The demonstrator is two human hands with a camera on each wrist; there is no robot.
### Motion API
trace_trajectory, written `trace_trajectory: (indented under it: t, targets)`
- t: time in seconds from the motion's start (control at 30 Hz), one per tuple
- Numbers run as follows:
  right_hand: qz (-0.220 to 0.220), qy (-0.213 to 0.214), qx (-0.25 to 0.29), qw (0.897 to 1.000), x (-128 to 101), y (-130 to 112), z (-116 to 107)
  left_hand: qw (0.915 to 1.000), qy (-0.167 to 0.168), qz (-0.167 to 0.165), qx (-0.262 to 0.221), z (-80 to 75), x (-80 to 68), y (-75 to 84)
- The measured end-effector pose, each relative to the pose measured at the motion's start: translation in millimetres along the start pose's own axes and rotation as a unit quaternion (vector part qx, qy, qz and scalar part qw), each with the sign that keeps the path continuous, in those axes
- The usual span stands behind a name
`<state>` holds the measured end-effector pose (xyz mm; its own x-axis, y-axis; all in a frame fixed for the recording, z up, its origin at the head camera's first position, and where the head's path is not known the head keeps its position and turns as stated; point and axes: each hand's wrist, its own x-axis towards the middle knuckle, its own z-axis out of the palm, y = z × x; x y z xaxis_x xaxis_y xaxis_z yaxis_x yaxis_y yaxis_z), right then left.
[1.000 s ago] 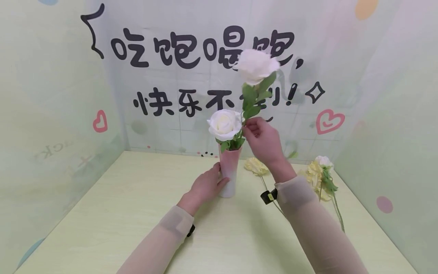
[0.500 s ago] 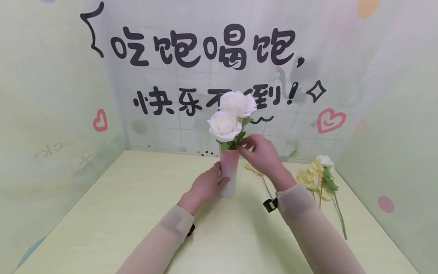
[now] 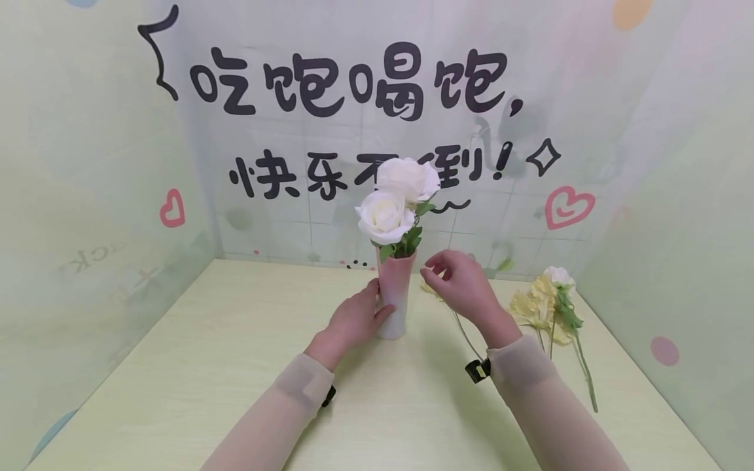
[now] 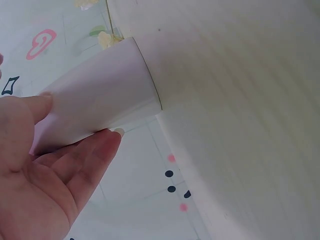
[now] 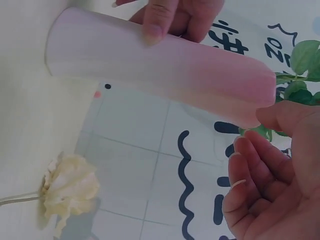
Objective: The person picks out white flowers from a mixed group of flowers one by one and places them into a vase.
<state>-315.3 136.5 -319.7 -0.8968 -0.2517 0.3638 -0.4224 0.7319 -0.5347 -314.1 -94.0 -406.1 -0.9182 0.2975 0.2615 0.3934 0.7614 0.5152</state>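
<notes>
A pink-to-white vase [image 3: 393, 297] stands upright on the table. My left hand [image 3: 355, 317] grips its lower half from the left, thumb on the near side and fingers behind, as the left wrist view also shows. Two white roses stand in the vase: a front rose [image 3: 385, 217] and a higher rear rose [image 3: 408, 178], with green leaves [image 3: 406, 243] at the rim. Their lower stems are hidden inside. My right hand [image 3: 462, 284] hovers just right of the vase, apart from it, fingers loosely bent around nothing. In the right wrist view its thumb and fingertips are apart.
A single yellow flower [image 5: 70, 187] lies on the table behind my right hand. Farther right lie yellow flowers [image 3: 533, 304] and a white flower [image 3: 559, 278] with long stems. Printed fabric walls enclose the table [image 3: 194, 366] at the back and both sides.
My right hand lowered the second white rose into the vase behind the first, let go of its stem and drew back down and right. The left hand has stayed on the vase.
</notes>
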Motion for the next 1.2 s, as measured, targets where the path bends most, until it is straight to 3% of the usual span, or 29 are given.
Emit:
trace_trajectory:
  t: [0.23,0.5,0.9,1.2]
  targets:
    - [0.001,-0.006,-0.001,1.000,-13.4,18.7,7.2,1.0000,0.002,0.002,0.009,1.6,1.6,-0.5]
    - [0.031,-0.020,-0.022,0.999,-32.9,38.9,17.0,0.9998,-0.005,-0.001,0.017,3.1,3.2,-0.1]
    - [0.027,-0.029,-0.037,0.999,-55.2,63.9,24.7,0.9997,-0.006,0.007,0.024,5.0,4.6,0.0]
    - [0.039,-0.033,-0.036,0.998,-56.9,79.8,24.4,0.9998,-0.008,-0.011,0.013,3.1,4.2,-1.9]
